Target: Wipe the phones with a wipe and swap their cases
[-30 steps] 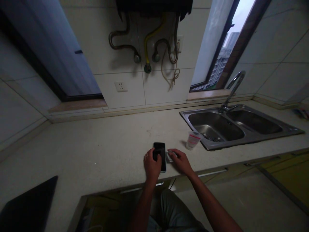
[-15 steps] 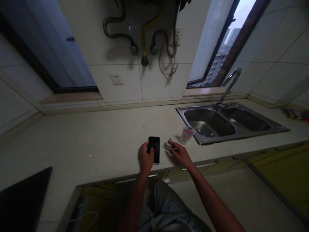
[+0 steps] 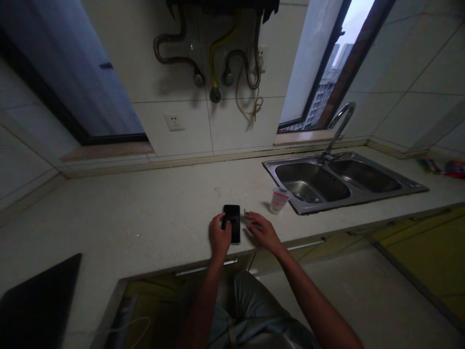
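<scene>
— Head view: where is your left hand (image 3: 220, 237)?

— You have it curled over the left edge of a slim black smartphone (image 3: 234, 224), which lies flat on the cream stone countertop (image 3: 109, 218). Your fingers rest on the dark screen, but I cannot tell whether they grip it.

— And your right hand (image 3: 263, 232)?

— Just beside the phone, with your fingers loosely spread and their tips at a small pale object (image 3: 249, 216), too small to name. I cannot tell whether you are pinching it.

— What stands near you?

— A clear plastic cup with a pink-and-white label (image 3: 279, 200) stands right of that object, close to a stainless steel double sink (image 3: 407, 184) with a curved chrome faucet (image 3: 339, 127). On the tiled wall ahead, a white socket (image 3: 174, 122) sits below coiled brown and yellow hoses (image 3: 211, 63).
</scene>
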`<state>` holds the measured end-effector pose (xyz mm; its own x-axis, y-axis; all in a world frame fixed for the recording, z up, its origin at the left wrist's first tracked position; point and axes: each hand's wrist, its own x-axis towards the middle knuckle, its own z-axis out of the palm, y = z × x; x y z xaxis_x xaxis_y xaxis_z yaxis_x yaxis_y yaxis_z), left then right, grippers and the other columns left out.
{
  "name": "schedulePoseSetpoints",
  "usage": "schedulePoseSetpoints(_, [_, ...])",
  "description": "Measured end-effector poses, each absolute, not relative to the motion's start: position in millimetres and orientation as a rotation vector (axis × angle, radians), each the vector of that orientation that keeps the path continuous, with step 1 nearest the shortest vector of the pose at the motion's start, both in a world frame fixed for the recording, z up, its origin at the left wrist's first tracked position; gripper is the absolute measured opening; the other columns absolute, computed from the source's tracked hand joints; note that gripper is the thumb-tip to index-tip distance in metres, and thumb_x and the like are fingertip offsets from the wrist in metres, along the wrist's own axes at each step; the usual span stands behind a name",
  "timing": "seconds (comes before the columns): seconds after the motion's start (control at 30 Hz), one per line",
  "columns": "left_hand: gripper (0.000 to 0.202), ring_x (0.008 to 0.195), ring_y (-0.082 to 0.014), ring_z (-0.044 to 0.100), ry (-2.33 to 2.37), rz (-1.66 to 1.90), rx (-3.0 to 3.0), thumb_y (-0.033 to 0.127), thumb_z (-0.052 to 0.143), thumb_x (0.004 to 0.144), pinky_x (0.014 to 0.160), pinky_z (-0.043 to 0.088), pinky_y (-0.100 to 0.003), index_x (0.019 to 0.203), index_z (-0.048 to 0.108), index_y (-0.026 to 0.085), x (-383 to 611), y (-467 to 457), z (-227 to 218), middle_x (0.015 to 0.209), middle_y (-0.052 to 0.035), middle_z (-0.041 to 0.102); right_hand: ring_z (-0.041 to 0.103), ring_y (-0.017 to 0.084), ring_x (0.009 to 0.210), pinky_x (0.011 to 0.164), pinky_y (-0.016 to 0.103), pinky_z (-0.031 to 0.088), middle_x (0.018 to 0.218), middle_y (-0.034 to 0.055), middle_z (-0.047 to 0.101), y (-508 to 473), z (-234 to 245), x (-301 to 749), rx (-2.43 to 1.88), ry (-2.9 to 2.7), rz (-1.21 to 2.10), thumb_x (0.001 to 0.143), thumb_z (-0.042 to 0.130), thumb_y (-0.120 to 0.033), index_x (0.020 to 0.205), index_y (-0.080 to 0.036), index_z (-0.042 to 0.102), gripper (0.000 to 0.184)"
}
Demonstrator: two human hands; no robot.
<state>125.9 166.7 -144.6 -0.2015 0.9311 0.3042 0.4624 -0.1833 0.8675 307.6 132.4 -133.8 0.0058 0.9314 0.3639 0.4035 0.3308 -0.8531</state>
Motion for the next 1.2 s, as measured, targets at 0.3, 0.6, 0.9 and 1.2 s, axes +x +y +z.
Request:
schedulePoseSetpoints(0.3, [0.029, 0.105, -0.0214, 0.062, 1.604, 1.42, 1.573, 0.026, 0.053, 0.084, 0.088, 0.051, -0.036, 0.11, 0.064, 0.02, 124, 167, -145, 0.113, -0.0085, 0.068, 0.045, 0.027, 0.14, 0.115, 0.049, 0.037, 0.151, 0.009, 0.048, 133, -122, 311, -1.177, -1.741, 0.535, 0.09, 0.062, -0.04, 0.119, -0.026, 0.071, 0.033])
schedulePoseSetpoints(0.6, [0.029, 0.107, -0.0235, 0.063, 1.632, 1.28, 1.683, 0.027, 0.055, 0.083, 0.093, 0.052, -0.04, 0.109, 0.064, 0.02, 118, 172, -149, 0.113, -0.0093, 0.068, 0.067, 0.027, 0.112, 0.102, 0.049, 0.049, 0.117, 0.01, 0.073, 102, -140, 389, -1.324, -1.527, 0.612, 0.089, 0.06, -0.043, 0.109, -0.023, 0.074, 0.031])
schedulePoseSetpoints(0.9, [0.033, 0.118, -0.0224, 0.059, 1.448, 1.192, 1.989, 0.029, 0.053, 0.087, 0.106, 0.047, -0.042, 0.117, 0.064, 0.019, 89, 154, -155, 0.123, -0.0105, 0.066, 0.067, 0.026, 0.099, 0.09, 0.044, 0.053, 0.103, 0.0086, 0.075, 97, -158, 369, -1.473, -1.596, 0.235, 0.088, 0.055, -0.029, 0.101, -0.024, 0.074, 0.023])
schedulePoseSetpoints(1.2, [0.069, 0.147, -0.0313, 0.03, 1.44, 0.731, 2.599, 0.048, 0.06, 0.087, 0.112, 0.035, -0.052, 0.147, 0.044, 0.016, 99, 134, -145, 0.157, -0.0147, 0.036, 0.066, 0.025, 0.093, 0.086, 0.041, 0.051, 0.1, 0.0079, 0.074, 103, -152, 358, -1.595, -1.617, 0.137, 0.09, 0.05, -0.026, 0.098, -0.021, 0.072, 0.024])
